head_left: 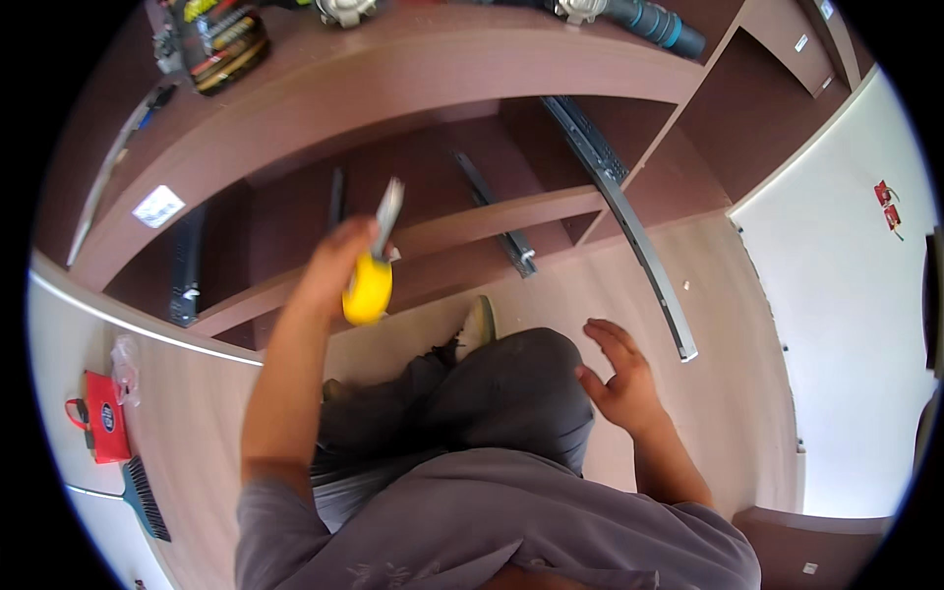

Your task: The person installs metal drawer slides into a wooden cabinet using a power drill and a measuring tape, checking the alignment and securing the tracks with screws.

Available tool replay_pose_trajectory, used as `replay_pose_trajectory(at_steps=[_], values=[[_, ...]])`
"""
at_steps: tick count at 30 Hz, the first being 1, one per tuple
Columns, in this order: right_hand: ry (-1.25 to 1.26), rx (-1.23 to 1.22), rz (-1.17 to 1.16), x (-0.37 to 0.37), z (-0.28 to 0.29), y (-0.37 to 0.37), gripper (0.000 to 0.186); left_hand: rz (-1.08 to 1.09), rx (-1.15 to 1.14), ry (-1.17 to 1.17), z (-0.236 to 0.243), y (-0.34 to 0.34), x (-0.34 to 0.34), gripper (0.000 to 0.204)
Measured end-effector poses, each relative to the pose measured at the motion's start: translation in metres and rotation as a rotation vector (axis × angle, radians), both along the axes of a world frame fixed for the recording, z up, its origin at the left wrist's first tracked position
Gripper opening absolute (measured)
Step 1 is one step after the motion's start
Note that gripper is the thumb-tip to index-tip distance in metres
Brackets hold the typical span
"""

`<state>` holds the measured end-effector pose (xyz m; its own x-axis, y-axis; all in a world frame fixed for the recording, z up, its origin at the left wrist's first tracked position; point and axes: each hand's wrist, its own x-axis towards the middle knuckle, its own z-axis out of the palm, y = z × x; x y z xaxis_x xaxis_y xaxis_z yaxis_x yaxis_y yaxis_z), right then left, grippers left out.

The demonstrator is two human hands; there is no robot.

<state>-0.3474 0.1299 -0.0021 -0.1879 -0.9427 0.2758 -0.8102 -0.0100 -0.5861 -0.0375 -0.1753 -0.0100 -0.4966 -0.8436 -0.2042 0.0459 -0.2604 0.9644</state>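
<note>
grey sleeves; left hand [339,258] grips yellow-handled screwdriver [374,270], right hand [619,379] spread open.

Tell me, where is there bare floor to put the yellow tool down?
Bare wood floor lies between the right hand and the long metal rail. More stretches toward the white wall. The cabinet top is crowded with tools. The left hand holds the yellow-handled tool.
</note>
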Motion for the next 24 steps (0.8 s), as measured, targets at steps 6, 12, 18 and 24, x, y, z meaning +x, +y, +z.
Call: replay_pose_trajectory(at_steps=[6,12,18,24], values=[[0.032,-0.159,0.191,0.02,0.013,-0.03,0.05,0.026,-0.337,-0.527,-0.036,0.127,0.127,0.035],[0.075,-0.27,0.258,0.044,0.052,-0.06,0.044,0.741,-0.041,-0.392,-0.108,0.13,0.292,0.037],[0.225,-0.405,0.296,0.048,0.089,-0.083,0.047,1.332,0.46,0.124,-0.272,0.202,0.449,0.053],[0.511,-0.602,0.067,-0.032,0.197,-0.126,0.049,1.544,0.692,-0.241,-0.367,0.265,0.424,0.063]])
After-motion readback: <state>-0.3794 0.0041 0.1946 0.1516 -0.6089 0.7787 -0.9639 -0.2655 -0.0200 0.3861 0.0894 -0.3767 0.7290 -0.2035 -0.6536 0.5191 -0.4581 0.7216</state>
